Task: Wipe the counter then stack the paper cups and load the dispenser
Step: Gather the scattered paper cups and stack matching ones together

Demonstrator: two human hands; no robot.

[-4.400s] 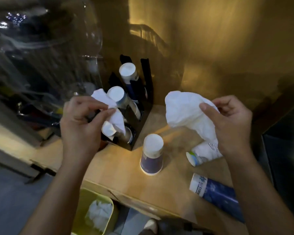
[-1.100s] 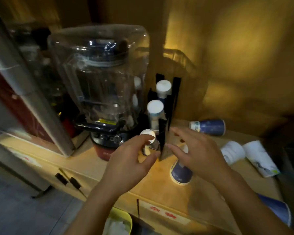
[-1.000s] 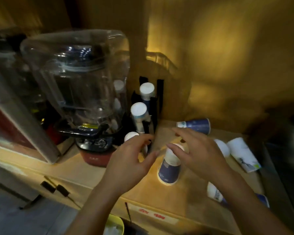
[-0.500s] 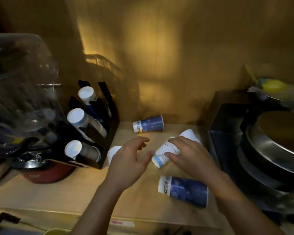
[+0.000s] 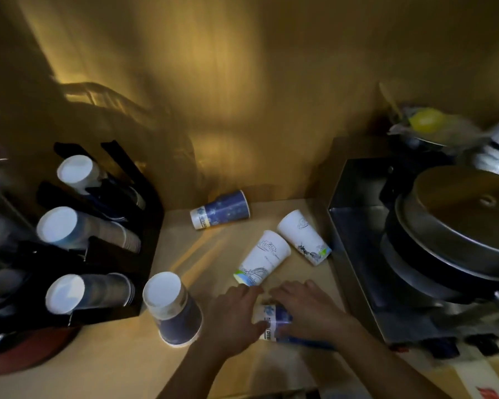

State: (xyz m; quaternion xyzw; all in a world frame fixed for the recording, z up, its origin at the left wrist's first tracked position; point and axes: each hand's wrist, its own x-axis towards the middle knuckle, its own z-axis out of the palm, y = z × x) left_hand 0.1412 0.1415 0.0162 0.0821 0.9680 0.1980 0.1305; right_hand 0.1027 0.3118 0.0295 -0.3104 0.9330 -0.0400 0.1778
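Note:
Both hands rest on a blue paper cup [image 5: 272, 321] lying on its side near the wooden counter's [image 5: 121, 358] front. My left hand [image 5: 233, 315] covers its base end and my right hand [image 5: 306, 308] lies over its body. Just beyond them lie two white printed cups [image 5: 262, 257] [image 5: 303, 237] on their sides. Another blue cup [image 5: 220, 209] lies by the back wall. A blue cup stack [image 5: 172, 308] stands upside down beside the black cup dispenser [image 5: 121, 226], whose three slots hold cup stacks.
A steel box [image 5: 357, 234] with stacked pans and lids [image 5: 455, 226] borders the counter on the right. A clear blender jar and its red base [image 5: 20, 355] sit at the far left. The wooden wall closes the back.
The cloths held several seconds ago are gone from my hands. The view swung right and down; both hands dropped from the white cup onto the blue cup lying at the front.

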